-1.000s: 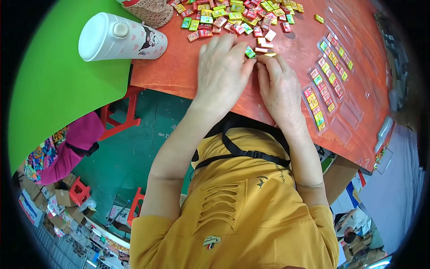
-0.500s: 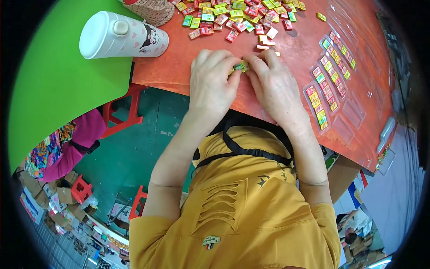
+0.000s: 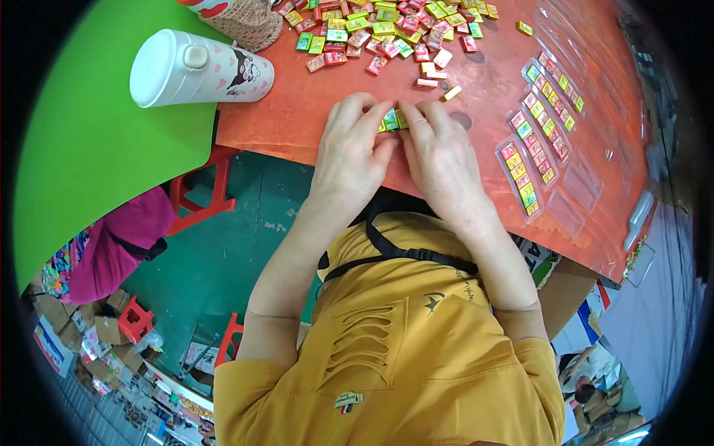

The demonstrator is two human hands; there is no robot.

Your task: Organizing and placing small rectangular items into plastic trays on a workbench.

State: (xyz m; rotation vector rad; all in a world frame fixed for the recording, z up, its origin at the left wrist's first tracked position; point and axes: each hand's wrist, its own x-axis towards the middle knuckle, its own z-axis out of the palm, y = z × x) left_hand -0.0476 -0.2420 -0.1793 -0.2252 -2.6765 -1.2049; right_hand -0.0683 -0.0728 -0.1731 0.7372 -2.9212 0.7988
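A short row of small green and yellow boxes (image 3: 390, 120) is held just above the red tabletop, between the fingertips of both hands. My left hand (image 3: 351, 152) pinches its left end, and my right hand (image 3: 444, 156) closes on the right end. The fingers hide part of the row. Beyond the right fingertips lies a single yellow box (image 3: 451, 94), with a few pale and red boxes (image 3: 430, 73) behind it. A loose pile of small red, yellow and green boxes (image 3: 383, 28) spreads over the far part of the table.
At right, clear plastic trays hold rows of boxes (image 3: 519, 178); more clear trays (image 3: 584, 182) lie beside them. A white tumbler (image 3: 223, 70) lies at left next to a knitted holder (image 3: 253, 28). A green surface (image 3: 82, 163) adjoins the red table (image 3: 290, 111), with a red stool (image 3: 204, 193) below.
Both hands have shifted slightly in their grip, and more of the green and yellow row shows between them. The yellow box beyond my right hand has come into fuller view.
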